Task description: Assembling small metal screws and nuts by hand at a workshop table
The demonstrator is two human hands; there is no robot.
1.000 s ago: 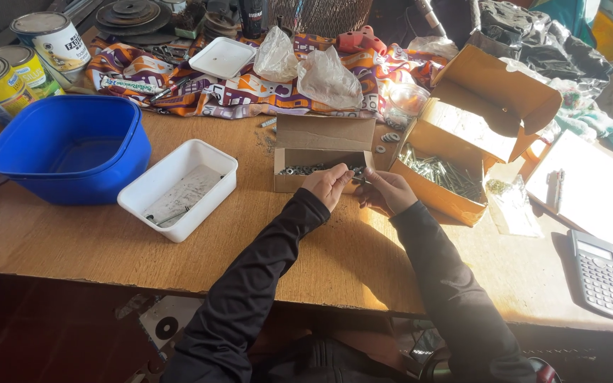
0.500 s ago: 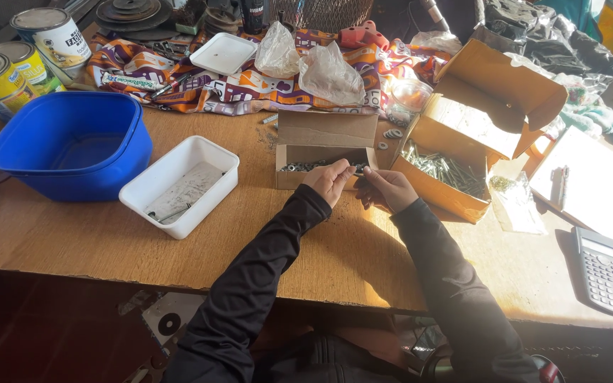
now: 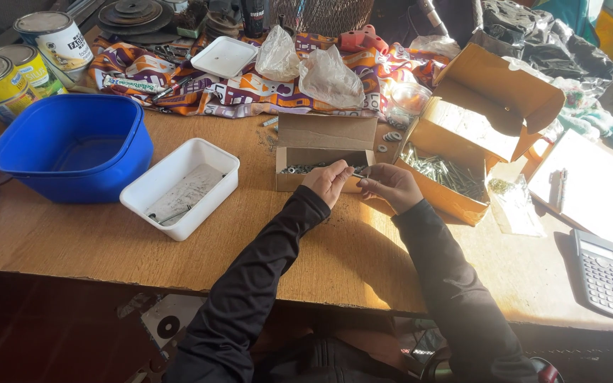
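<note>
table: matt wood | tub: glossy plastic | box: matt cardboard

1. A small metal bolt is pinched between the fingertips of the left hand and the right hand. It lies roughly level and is too small to make out in detail.
2. A small open cardboard box sits on the table at 12 o'clock from the hands, its flap standing upright at the back. A row of small silvery metal pieces shows inside.
3. The left hand's fingers rest at the box's front edge; the right hand is just at its 4 o'clock corner.
</note>
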